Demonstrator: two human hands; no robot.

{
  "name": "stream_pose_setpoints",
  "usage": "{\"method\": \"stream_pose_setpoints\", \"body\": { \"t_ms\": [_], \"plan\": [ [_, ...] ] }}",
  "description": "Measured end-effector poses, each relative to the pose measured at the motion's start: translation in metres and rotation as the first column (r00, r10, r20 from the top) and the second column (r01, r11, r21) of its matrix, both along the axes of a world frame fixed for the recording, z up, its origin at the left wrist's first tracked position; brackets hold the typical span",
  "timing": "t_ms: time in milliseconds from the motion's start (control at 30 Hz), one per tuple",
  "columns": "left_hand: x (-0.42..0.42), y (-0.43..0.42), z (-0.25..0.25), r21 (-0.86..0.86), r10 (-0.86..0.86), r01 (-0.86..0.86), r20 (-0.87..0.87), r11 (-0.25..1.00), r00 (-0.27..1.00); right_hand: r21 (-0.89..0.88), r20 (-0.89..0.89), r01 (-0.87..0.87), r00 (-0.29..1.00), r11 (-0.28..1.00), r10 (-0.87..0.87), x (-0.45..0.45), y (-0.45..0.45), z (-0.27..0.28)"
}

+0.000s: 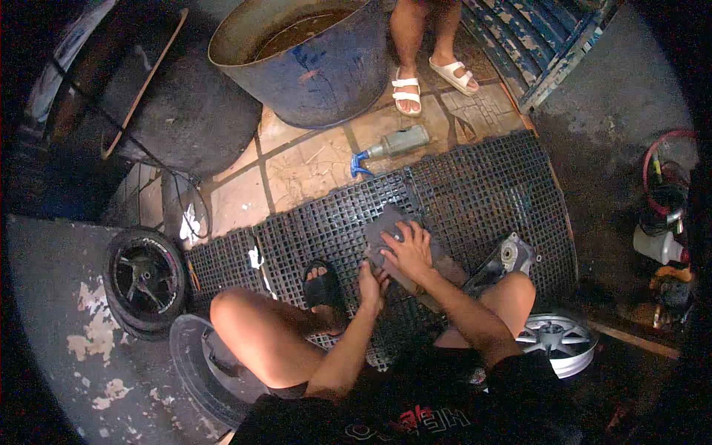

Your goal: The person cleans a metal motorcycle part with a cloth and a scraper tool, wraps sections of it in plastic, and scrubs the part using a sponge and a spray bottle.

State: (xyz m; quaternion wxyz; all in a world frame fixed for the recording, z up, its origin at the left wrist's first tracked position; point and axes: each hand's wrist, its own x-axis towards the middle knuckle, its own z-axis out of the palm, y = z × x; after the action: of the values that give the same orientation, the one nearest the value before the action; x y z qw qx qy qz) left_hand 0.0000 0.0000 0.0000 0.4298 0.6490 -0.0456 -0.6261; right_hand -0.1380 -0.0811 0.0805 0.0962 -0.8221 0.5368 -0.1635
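Note:
A flat grey piece [383, 220], whose kind I cannot make out, is between my hands just above the black grid mat. My right hand [408, 248] lies on top of it, fingers stretched out and spread. At its near left edge, my left hand [371, 286] has its fingers curled against the piece. The palms and the underside of the piece are hidden. Beside my right knee rests a grey metal part [512, 254] with a round hole.
A black grid mat [475, 178] covers the floor. Beyond it are a spray bottle [400, 141], a large blue tub [326, 81] and another person's sandaled feet [406, 93]. A tired wheel [144, 274] stands left; a silver rim [552, 337] lies right.

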Motion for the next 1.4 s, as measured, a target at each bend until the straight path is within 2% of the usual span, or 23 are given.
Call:
{"method": "stream_pose_setpoints", "body": {
  "t_ms": [67, 133, 167, 200, 300, 367, 467, 500, 567, 633, 700, 733, 800, 867, 900, 967, 1000, 1067, 1133, 1200, 1300, 1367, 1400],
  "plan": [
    [0.002, -0.014, 0.018, 0.018, 0.128, -0.128, -0.269, 0.992, 0.955, -0.037, 0.025, -0.063, 0.998, 0.997, 0.064, 0.000, -0.009, 0.005],
    [-0.005, -0.024, 0.011, 0.030, 0.195, -0.196, -0.303, 0.980, 0.933, -0.060, 0.023, -0.227, 0.973, 0.972, 0.228, -0.021, -0.011, -0.015],
    [-0.004, -0.019, 0.020, 0.072, 0.239, -0.228, -0.311, 0.971, 0.920, -0.036, 0.029, -0.306, 0.951, 0.951, 0.307, -0.028, -0.003, -0.015],
    [-0.009, -0.014, 0.049, -0.006, 0.204, -0.224, -0.391, 0.974, 0.897, 0.025, 0.036, -0.383, 0.923, 0.923, 0.383, -0.035, 0.011, -0.010],
    [-0.006, -0.013, 0.048, 0.042, 0.223, -0.225, -0.405, 0.973, 0.887, 0.157, 0.018, -0.594, 0.801, 0.789, 0.599, -0.068, 0.043, 0.010],
    [0.004, -0.011, 0.014, 0.062, 0.229, -0.222, -0.378, 0.973, 0.897, 0.234, -0.029, -0.701, 0.688, 0.674, 0.725, -0.097, 0.063, 0.021],
    [-0.008, -0.018, 0.023, -0.042, 0.074, -0.087, -0.254, 0.995, 0.964, 0.364, 0.049, -0.721, 0.647, 0.590, 0.761, -0.130, 0.066, 0.033],
    [-0.013, -0.019, 0.040, -0.087, 0.001, -0.017, -0.183, 0.996, 0.983, 0.287, 0.038, -0.676, 0.716, 0.679, 0.697, -0.135, 0.063, 0.028],
    [-0.023, -0.022, 0.055, -0.079, 0.013, -0.025, -0.145, 0.997, 0.989, 0.130, 0.051, -0.549, 0.836, 0.826, 0.547, -0.137, 0.052, 0.011],
    [-0.023, -0.022, 0.035, -0.137, -0.044, 0.027, -0.119, 0.990, 0.992, 0.095, 0.114, -0.228, 0.969, 0.969, 0.217, -0.115, 0.050, 0.013],
    [-0.035, -0.026, 0.011, -0.111, 0.003, -0.008, -0.041, 0.994, 0.999, 0.006, 0.206, 0.096, 0.974, 0.995, -0.095, -0.083, 0.043, 0.011],
    [-0.037, -0.028, 0.002, -0.111, 0.015, -0.017, -0.019, 0.994, 1.000, -0.023, 0.189, 0.151, 0.971, 0.988, -0.144, -0.069, 0.043, 0.012],
    [-0.032, -0.027, -0.001, -0.052, 0.035, -0.030, 0.099, 0.998, 0.994, -0.007, 0.155, 0.024, 0.988, 1.000, -0.022, -0.060, 0.054, 0.002],
    [-0.027, -0.031, 0.000, 0.054, -0.020, 0.004, 0.290, 0.999, 0.957, 0.099, 0.047, -0.350, 0.937, 0.932, 0.346, -0.076, 0.068, 0.006],
    [-0.025, -0.033, 0.001, 0.107, -0.080, 0.041, 0.389, 0.993, 0.918, 0.048, 0.053, -0.488, 0.873, 0.872, 0.485, -0.088, 0.075, 0.004],
    [-0.022, -0.038, -0.033, -0.056, 0.037, -0.022, 0.292, 0.998, 0.956, 0.095, 0.082, -0.656, 0.755, 0.749, 0.651, -0.108, 0.066, 0.012],
    [-0.021, -0.039, -0.031, -0.113, 0.037, -0.012, 0.223, 0.994, 0.974, 0.089, 0.074, -0.638, 0.770, 0.765, 0.634, -0.106, 0.054, 0.015],
    [-0.015, -0.036, -0.019, -0.223, -0.012, 0.035, 0.102, 0.974, 0.995, 0.079, 0.076, -0.576, 0.817, 0.814, 0.571, -0.097, 0.039, 0.015],
    [-0.010, -0.033, -0.017, -0.227, -0.013, 0.050, 0.162, 0.973, 0.987, -0.050, 0.054, -0.434, 0.898, 0.899, 0.437, -0.060, 0.020, 0.009],
    [-0.012, -0.031, -0.028, -0.250, 0.008, 0.043, 0.202, 0.967, 0.979, -0.080, 0.141, -0.292, 0.943, 0.953, 0.301, -0.013, -0.001, 0.012],
    [-0.012, -0.023, -0.010, -0.200, 0.130, -0.130, -0.014, 0.971, 0.991, -0.082, 0.137, -0.264, 0.952, 0.961, 0.273, 0.023, -0.006, 0.013],
    [-0.007, -0.027, -0.009, -0.147, 0.239, -0.278, -0.238, 0.949, 0.941, -0.056, 0.120, -0.407, 0.904, 0.912, 0.410, 0.017, 0.004, 0.015],
    [-0.004, -0.027, 0.029, -0.154, 0.261, -0.326, -0.336, 0.933, 0.905, -0.043, 0.106, -0.478, 0.871, 0.877, 0.480, 0.008, 0.010, 0.010]
  ]
}}
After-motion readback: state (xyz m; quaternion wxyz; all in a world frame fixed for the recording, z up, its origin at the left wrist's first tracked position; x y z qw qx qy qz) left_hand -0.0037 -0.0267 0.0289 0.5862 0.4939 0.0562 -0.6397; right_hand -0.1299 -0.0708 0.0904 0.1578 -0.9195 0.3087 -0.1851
